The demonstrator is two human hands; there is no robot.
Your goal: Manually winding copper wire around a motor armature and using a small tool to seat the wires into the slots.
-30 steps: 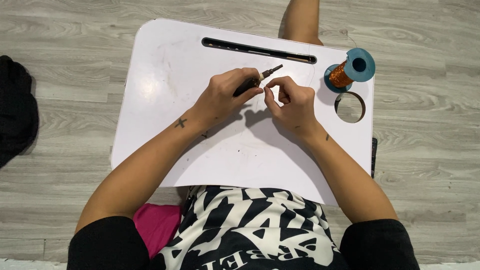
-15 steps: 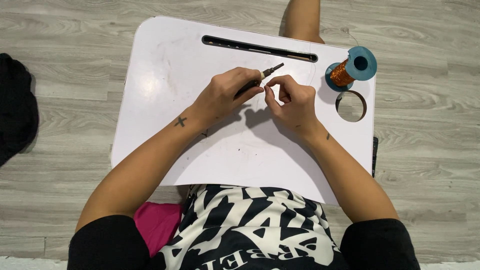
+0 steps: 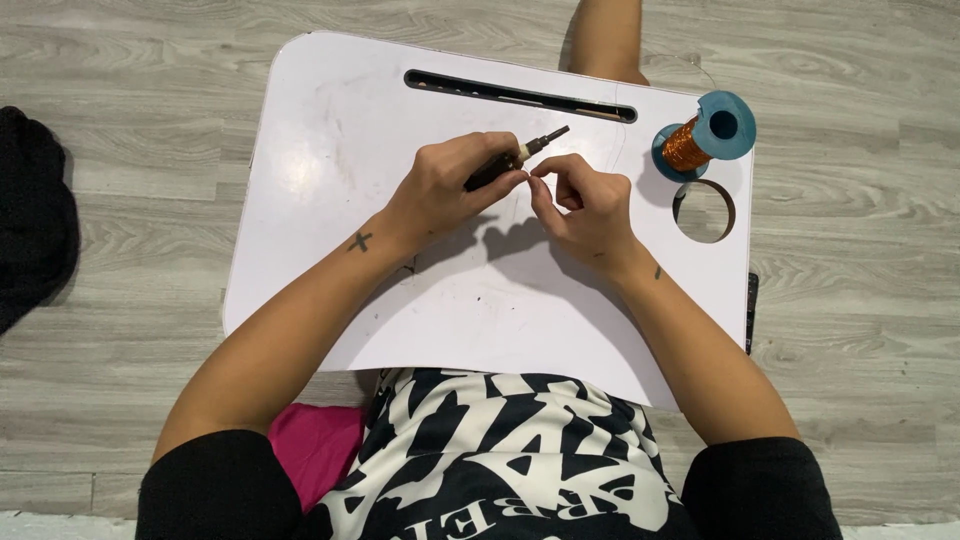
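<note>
Nearest us, our patterned black-and-white shirt [image 3: 500,460] and a pink cloth [image 3: 315,445] sit at the near edge of the white lap surface [image 3: 300,130]. Both forearms reach forward over it. Our left hand [image 3: 445,190] has its fingers curled tight around a slim dark tool [image 3: 515,160], whose metal tip points up and to the right, past the knuckles. Our right hand [image 3: 585,205] meets it just beside the tool, thumb and forefinger pinched together at the tool's shaft; whether a fine wire lies between them is too small to tell.

Against the frames from a second and half a second ago, almost nothing has shifted: both hands sit in the same place at the middle of the surface, the tool at the same slant.

Beyond the hands runs a long dark slot [image 3: 520,95] near the far edge. At the far right corner a blue spool of copper wire [image 3: 705,135] lies tipped on its side, just above a round cup hole [image 3: 704,210], well apart from the hands. The left half of the surface is bare white. Grey wood floor [image 3: 850,250] surrounds everything, with a black cloth [image 3: 35,220] at far left.
</note>
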